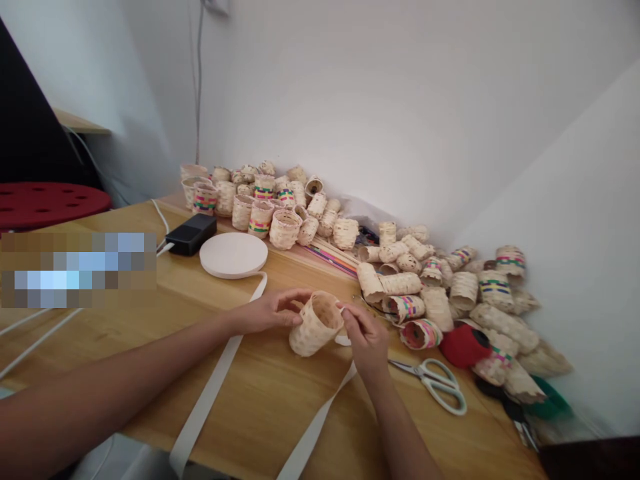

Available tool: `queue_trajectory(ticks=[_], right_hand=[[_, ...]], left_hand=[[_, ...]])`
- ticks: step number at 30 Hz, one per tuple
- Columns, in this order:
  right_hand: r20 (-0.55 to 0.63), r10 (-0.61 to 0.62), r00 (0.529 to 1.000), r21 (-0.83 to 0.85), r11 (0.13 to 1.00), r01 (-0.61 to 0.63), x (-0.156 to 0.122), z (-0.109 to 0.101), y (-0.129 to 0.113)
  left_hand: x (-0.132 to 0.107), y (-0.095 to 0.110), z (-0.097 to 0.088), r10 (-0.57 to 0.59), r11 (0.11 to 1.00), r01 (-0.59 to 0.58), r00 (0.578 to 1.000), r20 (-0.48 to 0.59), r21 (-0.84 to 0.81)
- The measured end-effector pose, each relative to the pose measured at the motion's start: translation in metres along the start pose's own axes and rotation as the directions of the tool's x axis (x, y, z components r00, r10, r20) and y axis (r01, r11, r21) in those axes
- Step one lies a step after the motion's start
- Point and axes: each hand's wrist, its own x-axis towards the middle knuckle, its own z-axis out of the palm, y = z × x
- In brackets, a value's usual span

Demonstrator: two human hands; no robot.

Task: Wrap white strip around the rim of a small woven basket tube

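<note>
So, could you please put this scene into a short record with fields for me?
Left hand: holds the woven basket at its side
Right hand: pinches at the basket's rim
Surface: wooden table
Close by: white strip, scissors, white roll
Along the wall: pile of baskets

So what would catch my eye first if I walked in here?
Probably the heap of little woven straw baskets, some with bright coloured bands, piled along the white wall at the back and right of the wooden table. Next, at the centre, the left hand and right hand hold one small pale woven basket tipped on its side.
</note>
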Motion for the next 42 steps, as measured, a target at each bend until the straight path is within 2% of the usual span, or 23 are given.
queue_trajectory(ticks=[3,5,8,11,14,16,18,21,24,28,32,38,42], right_hand=[[-0.040,-0.017,0.999,-0.060,0.998,0.014,-0.002,0.002,-0.003],[-0.050,-0.028,0.998,-0.099,0.995,0.023,-0.003,0.004,-0.008],[-0.030,-0.088,0.996,-0.136,0.987,0.083,-0.005,0.008,-0.020],[0.031,-0.133,0.991,-0.104,0.985,0.136,-0.006,0.012,-0.030],[0.033,-0.047,0.998,-0.020,0.999,0.047,-0.007,0.012,-0.032],[-0.048,0.045,0.998,0.007,0.999,-0.045,-0.006,0.008,-0.029],[-0.131,0.086,0.988,-0.002,0.996,-0.087,-0.005,0.003,-0.025],[-0.123,-0.014,0.992,-0.071,0.997,0.006,-0.003,-0.003,-0.023],[0.001,-0.179,0.984,-0.143,0.974,0.177,-0.002,-0.003,-0.025],[0.101,-0.284,0.953,-0.180,0.937,0.299,0.000,-0.001,-0.028],[0.075,-0.298,0.952,-0.169,0.937,0.307,-0.001,0.002,-0.027],[0.043,-0.206,0.978,-0.154,0.965,0.210,-0.007,0.009,-0.024],[0.039,-0.223,0.974,-0.155,0.962,0.227,-0.008,0.008,-0.020]], left_hand=[[-0.002,0.007,0.005,0.030,0.980,0.000,0.988,-0.152,0.198],[-0.003,0.013,0.009,0.058,0.970,-0.014,0.983,-0.175,0.242],[-0.005,0.019,0.015,0.051,0.983,-0.022,0.987,-0.153,0.184],[-0.006,0.021,0.021,0.027,0.995,-0.014,0.992,-0.126,0.103],[-0.004,0.020,0.024,0.006,0.997,0.003,0.993,-0.119,0.073],[-0.002,0.020,0.023,0.002,0.997,0.009,0.989,-0.146,0.073],[-0.002,0.021,0.021,-0.002,0.997,0.016,0.984,-0.177,0.081],[-0.001,0.022,0.020,-0.003,0.995,0.021,0.982,-0.190,0.093],[-0.001,0.023,0.020,0.016,0.996,-0.001,0.986,-0.167,0.086],[0.000,0.022,0.020,0.048,0.997,-0.038,0.988,-0.146,0.071],[0.000,0.015,0.020,0.048,0.997,-0.040,0.990,-0.132,0.066],[0.001,0.004,0.020,0.041,0.997,-0.035,0.995,-0.086,0.069],[0.000,0.006,0.019,0.063,0.995,-0.052,0.989,-0.133,0.080]])
